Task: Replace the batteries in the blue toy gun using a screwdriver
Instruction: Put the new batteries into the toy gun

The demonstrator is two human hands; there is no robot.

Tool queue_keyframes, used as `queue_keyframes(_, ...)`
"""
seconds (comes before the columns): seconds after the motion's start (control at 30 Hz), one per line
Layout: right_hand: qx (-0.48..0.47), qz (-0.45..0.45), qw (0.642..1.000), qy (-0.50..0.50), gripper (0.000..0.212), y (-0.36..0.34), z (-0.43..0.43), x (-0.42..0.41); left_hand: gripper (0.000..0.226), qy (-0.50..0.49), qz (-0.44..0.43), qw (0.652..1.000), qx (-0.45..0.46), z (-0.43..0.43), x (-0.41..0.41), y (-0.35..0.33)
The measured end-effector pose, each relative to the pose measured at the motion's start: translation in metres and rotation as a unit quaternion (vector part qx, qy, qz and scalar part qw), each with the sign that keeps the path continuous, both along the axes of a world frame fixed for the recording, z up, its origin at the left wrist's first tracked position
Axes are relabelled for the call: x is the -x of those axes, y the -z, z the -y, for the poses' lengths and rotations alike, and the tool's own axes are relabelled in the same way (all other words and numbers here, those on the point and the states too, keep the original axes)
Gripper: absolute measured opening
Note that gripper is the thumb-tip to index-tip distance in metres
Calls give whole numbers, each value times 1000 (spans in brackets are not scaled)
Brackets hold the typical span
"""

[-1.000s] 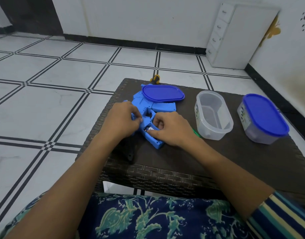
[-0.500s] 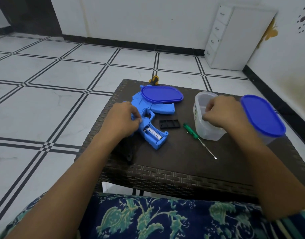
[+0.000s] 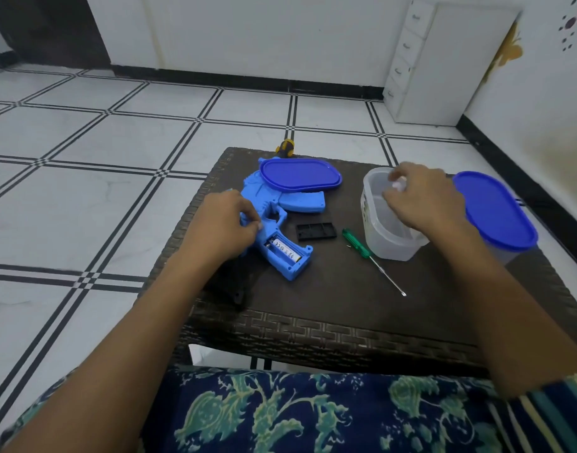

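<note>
The blue toy gun [image 3: 300,204] lies on the dark wicker table [image 3: 339,292], its grip compartment open with one battery [image 3: 285,250] showing inside. My left hand [image 3: 221,231] grips the gun at the trigger area. The black compartment cover [image 3: 315,231] lies loose just right of the grip. Next to the cover, a green-handled screwdriver [image 3: 356,243] rests on the table, tip pointing toward me. My right hand [image 3: 424,198] hovers over the open clear container [image 3: 377,238], pinching a small pale object [image 3: 398,184] that is blurred.
A loose blue lid [image 3: 300,174] rests on the gun's barrel end. A closed container with a blue lid [image 3: 496,212] stands at the right. A yellow-and-black tool handle [image 3: 285,148] pokes over the table's far edge. Tiled floor surrounds the table.
My right hand left the gun's grip and moved right to the clear container, uncovering the screwdriver and cover. My left hand stayed on the gun.
</note>
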State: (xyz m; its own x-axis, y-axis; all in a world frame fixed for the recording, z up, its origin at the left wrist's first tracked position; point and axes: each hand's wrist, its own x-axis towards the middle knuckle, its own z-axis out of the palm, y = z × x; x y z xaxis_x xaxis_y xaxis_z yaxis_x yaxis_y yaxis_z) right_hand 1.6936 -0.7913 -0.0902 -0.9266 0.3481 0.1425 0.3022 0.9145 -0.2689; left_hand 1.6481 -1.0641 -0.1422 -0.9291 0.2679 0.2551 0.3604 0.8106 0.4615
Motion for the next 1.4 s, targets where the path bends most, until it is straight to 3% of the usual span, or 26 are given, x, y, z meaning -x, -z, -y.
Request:
queue_keyframes(0.07,84,-106,990,-30,31,-9,12,-4,4,-3,6,1000,1,-1,0,-1)
queue_keyframes(0.13,229,-130,959,-102,31,-17,31,-7,5,-5,9,1000,5,0,-1,-2)
queue_keyframes(0.23,396,-47,898,-185,31,-12,63,-10,6,-1,10,1000,2,0,-1,-2)
queue_keyframes(0.33,473,1,857,-203,17,4,86,-9,6,4,6,1000,-5,3,-1,-1)
queue_keyframes(0.43,514,8,838,-183,17,15,92,-5,7,6,7,1000,-10,4,-1,0)
queue_keyframes(0.53,478,-3,859,-183,14,22,90,-1,7,2,8,1000,-9,6,0,0)
queue_keyframes(0.63,386,-13,899,-205,12,29,91,1,5,-1,17,1000,-14,5,1,0)
queue_keyframes(0.77,285,-41,921,-262,10,38,101,-1,4,0,17,1000,-14,4,1,1)
queue_keyframes(0.97,214,-1,926,-310,11,44,109,0,4,-6,23,1000,-13,4,1,3)
queue_keyframes(1.03,137,21,929,-342,6,41,112,0,5,-6,25,1000,-10,3,2,4)
queue_keyframes(1.13,-3,61,931,-359,23,31,119,-2,5,-9,29,999,-12,3,4,6)
queue_keyframes(1.27,-105,125,924,-346,46,16,121,-9,5,-11,28,999,-18,4,4,7)
queue_keyframes(1.4,-83,122,920,-363,39,19,126,-8,9,-4,25,1000,-17,4,3,7)
